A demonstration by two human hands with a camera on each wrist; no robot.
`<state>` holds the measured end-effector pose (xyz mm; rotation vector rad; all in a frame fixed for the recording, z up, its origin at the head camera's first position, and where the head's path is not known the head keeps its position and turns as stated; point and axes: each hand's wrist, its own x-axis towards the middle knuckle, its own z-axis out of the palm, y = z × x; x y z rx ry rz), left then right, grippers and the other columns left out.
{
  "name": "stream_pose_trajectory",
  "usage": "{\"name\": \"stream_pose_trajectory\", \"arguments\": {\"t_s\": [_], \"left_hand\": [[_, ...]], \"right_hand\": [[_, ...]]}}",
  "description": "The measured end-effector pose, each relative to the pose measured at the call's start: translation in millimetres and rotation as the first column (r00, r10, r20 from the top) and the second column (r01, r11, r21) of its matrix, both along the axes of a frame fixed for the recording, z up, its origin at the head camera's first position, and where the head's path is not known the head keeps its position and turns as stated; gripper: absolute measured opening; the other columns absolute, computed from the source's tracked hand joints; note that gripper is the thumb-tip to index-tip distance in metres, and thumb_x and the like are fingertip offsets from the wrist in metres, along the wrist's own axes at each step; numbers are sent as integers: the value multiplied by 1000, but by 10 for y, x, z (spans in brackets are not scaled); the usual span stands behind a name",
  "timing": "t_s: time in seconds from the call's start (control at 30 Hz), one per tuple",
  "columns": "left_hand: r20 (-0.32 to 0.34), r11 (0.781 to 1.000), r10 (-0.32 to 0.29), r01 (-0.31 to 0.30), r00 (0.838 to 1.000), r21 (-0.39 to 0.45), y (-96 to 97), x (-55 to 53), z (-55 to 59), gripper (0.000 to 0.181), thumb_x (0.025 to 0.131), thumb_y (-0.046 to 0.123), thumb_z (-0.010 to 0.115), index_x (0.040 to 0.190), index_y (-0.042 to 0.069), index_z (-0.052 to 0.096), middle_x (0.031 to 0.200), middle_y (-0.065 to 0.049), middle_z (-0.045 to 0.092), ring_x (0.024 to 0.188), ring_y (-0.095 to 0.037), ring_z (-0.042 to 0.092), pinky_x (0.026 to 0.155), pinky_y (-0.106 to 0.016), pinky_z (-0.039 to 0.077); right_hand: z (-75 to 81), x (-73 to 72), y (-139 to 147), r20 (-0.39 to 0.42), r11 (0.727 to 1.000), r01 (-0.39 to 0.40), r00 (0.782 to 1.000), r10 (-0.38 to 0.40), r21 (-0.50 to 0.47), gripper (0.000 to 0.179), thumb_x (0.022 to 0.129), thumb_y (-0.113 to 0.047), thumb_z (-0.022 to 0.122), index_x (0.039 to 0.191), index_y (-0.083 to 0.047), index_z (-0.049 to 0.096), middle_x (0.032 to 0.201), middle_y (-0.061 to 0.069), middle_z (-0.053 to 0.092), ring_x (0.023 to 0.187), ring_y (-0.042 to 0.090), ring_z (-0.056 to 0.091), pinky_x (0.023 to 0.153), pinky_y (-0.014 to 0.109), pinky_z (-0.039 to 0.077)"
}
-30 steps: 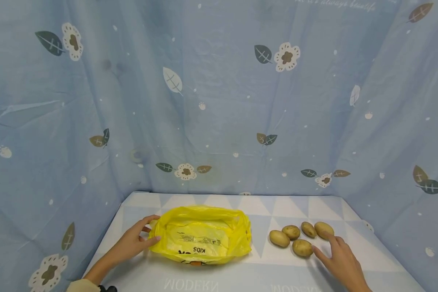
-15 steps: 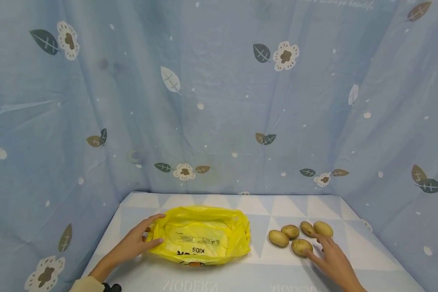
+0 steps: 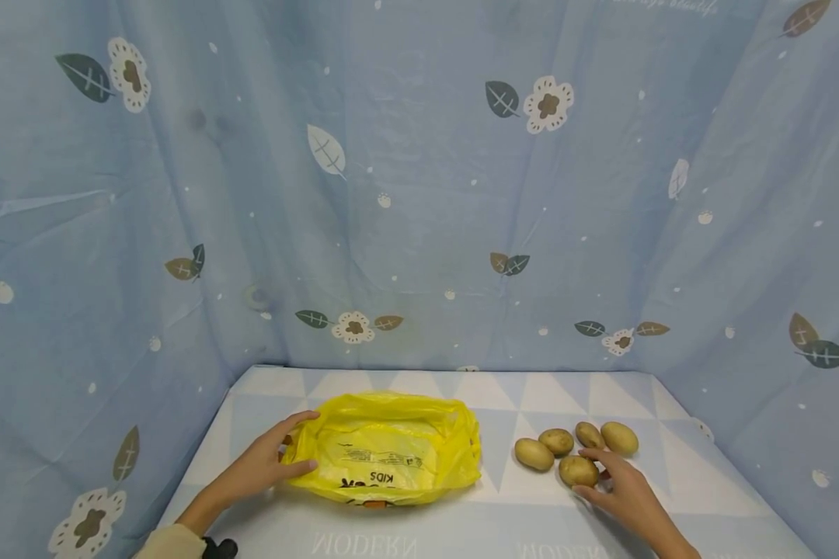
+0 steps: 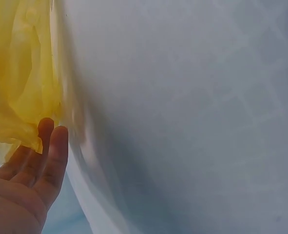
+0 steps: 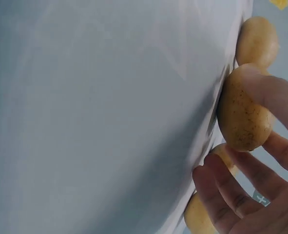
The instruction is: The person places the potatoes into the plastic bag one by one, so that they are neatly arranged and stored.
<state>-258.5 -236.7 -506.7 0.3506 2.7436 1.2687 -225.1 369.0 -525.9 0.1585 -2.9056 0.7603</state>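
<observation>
My left hand [image 3: 262,458] holds the left rim of a yellow plastic bag [image 3: 377,458]; thumb and index finger reach over the edge, spread apart. In the left wrist view, the other fingers [image 4: 58,151] are loosely bent against the thin bag film [image 4: 22,73]. The bag lies with its mouth spread wide and dark print showing inside. With thumb and fingers, my right hand [image 3: 625,493] grips the nearest potato [image 3: 578,471], which rests on the table. In the right wrist view, the thumb presses that potato [image 5: 245,109] and the lower fingers stay loosely bent.
Several more potatoes lie close behind the gripped one, including one at the left [image 3: 534,455] and one at the far right [image 3: 619,439]. The table [image 3: 503,528] has a pale triangle-patterned cover. A blue patterned curtain [image 3: 419,194] encloses its back and sides.
My right hand has moved left from beside the far-right potato onto the nearest one and closed its thumb and fingers about it. The left hand has shifted slightly further over the bag's rim.
</observation>
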Motion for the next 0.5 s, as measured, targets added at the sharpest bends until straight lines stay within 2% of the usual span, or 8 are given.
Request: {"name": "stream_pose_trajectory", "arguments": {"t_s": [0.23, 0.5], "left_hand": [[-5, 1000, -29, 29, 1000, 1, 14, -9, -4, 81, 85, 34, 86, 154, 24, 44, 155, -11, 46, 110, -23, 55, 86, -41, 49], [-3, 999, -44, 44, 999, -3, 4, 1, -25, 82, 85, 36, 86, 154, 23, 44, 157, -11, 43, 111, -24, 54, 87, -42, 48]], "right_hand": [[-7, -21, -40, 12, 998, 7, 1000, -6, -55, 63, 72, -23, 94, 128, -9, 67, 122, 13, 70, 82, 12, 64, 67, 26, 54], [-9, -46, -71, 39, 997, 33, 999, -30, -67, 63, 74, -30, 94, 127, -10, 68, 116, 12, 71, 82, 12, 63, 66, 26, 53]]}}
